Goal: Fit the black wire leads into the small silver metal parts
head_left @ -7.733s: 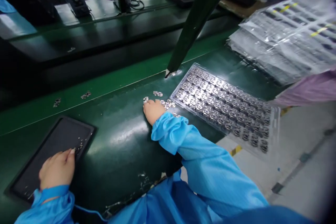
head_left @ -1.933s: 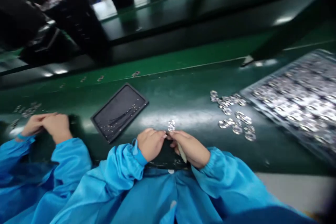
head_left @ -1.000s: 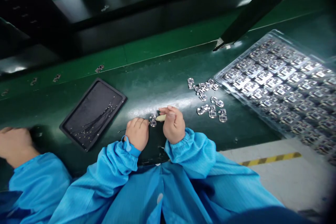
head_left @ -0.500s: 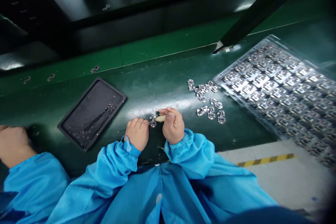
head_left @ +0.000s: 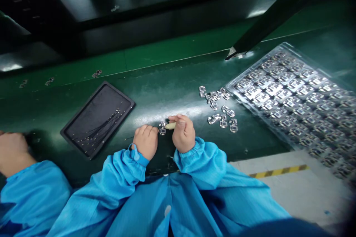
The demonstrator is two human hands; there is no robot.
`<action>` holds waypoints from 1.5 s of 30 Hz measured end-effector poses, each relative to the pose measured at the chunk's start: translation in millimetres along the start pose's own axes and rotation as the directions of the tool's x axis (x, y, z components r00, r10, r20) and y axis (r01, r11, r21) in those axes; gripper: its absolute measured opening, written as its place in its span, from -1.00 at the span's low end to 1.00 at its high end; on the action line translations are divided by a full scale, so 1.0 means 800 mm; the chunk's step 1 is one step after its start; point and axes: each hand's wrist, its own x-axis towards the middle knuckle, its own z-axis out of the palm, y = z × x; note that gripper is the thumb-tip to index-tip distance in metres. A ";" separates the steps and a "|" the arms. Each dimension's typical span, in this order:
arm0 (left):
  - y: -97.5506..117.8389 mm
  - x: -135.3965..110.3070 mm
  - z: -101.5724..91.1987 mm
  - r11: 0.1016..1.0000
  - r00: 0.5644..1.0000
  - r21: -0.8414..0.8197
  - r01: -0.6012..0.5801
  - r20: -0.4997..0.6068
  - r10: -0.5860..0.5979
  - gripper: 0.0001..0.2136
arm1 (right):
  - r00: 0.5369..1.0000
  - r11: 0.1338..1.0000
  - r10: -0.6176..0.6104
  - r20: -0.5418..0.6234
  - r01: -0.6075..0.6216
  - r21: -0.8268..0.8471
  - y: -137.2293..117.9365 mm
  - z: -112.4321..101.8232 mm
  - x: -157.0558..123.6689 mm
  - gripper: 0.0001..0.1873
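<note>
A small circuit board [head_left: 162, 128] lies on the green bench between my two hands. My left hand [head_left: 145, 141] is closed at the board's left side, its fingertips at the board's edge. A thin black wire [head_left: 128, 139] pokes out to the left from under that hand; its other end is hidden by the fingers. In my right hand [head_left: 184, 133] is a cream-coloured pointed tool [head_left: 170, 126], gripped with the tip pointing left at the board. Left of my hands, a black tray [head_left: 98, 118] holds several thin black wires with small metal ends.
Several loose boards [head_left: 214, 98] lie to the right, beside a clear plastic tray [head_left: 236, 94] filled with rows of boards. A dark post [head_left: 258, 26] rises behind. At far left is another person's hand [head_left: 13, 152]. Small boards [head_left: 97, 73] lie along the back strip.
Both hands, the board and the tool stay almost in place. The view has shifted slightly, and the other person's arm is a little farther left.
</note>
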 end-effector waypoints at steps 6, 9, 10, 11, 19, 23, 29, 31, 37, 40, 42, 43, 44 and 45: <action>0.000 0.000 -0.002 1.000 1.000 0.015 -0.003 0.004 0.003 -0.89 | 1.000 1.000 0.014 -0.018 -0.014 0.016 0.000 0.000 0.000 -0.81; 0.000 0.001 -0.002 1.000 1.000 0.015 -0.002 0.011 0.002 -0.89 | 1.000 1.000 0.010 -0.008 -0.010 0.006 0.001 -0.001 -0.001 -0.80; 0.001 0.001 -0.003 1.000 1.000 0.013 -0.001 0.014 0.001 -0.89 | 1.000 1.000 0.009 -0.001 -0.009 -0.004 0.002 -0.001 -0.002 -0.80; 0.001 0.001 -0.003 1.000 1.000 0.011 0.002 0.018 -0.002 -0.89 | 1.000 1.000 0.007 0.005 -0.007 -0.017 0.001 -0.001 -0.002 -0.79; 0.001 0.000 -0.003 1.000 0.999 0.015 0.009 0.051 -0.010 -0.87 | 0.964 0.944 -0.140 0.227 0.199 -0.264 -0.029 -0.008 0.016 -0.76; -0.002 0.001 -0.004 1.000 0.999 -0.003 -0.001 0.036 0.001 -0.87 | 0.876 0.853 -0.214 0.433 0.383 -0.355 -0.042 0.001 0.024 -0.63; 0.000 -0.004 -0.002 1.000 1.000 0.027 -0.015 0.022 0.014 -0.86 | 0.911 0.896 -0.168 0.378 0.301 -0.328 -0.040 0.012 0.032 -0.57; -0.002 0.000 -0.005 0.999 0.998 0.017 -0.039 0.044 0.038 -0.84 | 0.968 0.951 -0.002 0.250 0.079 -0.300 -0.038 0.006 0.036 -0.59; -0.051 0.076 -0.037 0.990 0.990 -0.001 0.139 -0.012 -0.139 -0.69 | 0.906 0.882 0.419 0.057 -0.391 -0.262 -0.030 -0.046 0.050 -0.60; -0.072 0.105 -0.050 0.885 0.827 -0.116 0.452 -0.318 -0.464 -0.63 | 0.924 0.844 0.382 0.011 -0.344 -0.411 -0.021 -0.077 0.072 -0.65; -0.073 0.099 -0.050 0.882 0.835 -0.113 0.457 -0.288 -0.470 -0.63 | 0.966 0.813 0.257 0.019 -0.206 -0.544 -0.013 -0.091 0.094 -0.74; -0.070 0.090 -0.049 0.904 0.878 -0.073 0.421 -0.218 -0.427 -0.64 | 0.980 0.784 0.191 0.054 -0.119 -0.609 -0.009 -0.095 0.106 -0.77; -0.065 0.079 -0.046 0.929 0.919 -0.025 0.370 -0.136 -0.370 -0.65 | 0.985 0.745 0.137 0.104 -0.033 -0.666 -0.006 -0.097 0.119 -0.79; -0.060 0.067 -0.043 0.949 0.948 0.019 0.316 -0.058 -0.314 -0.66 | 0.982 0.698 0.103 0.158 0.042 -0.715 -0.003 -0.097 0.131 -0.79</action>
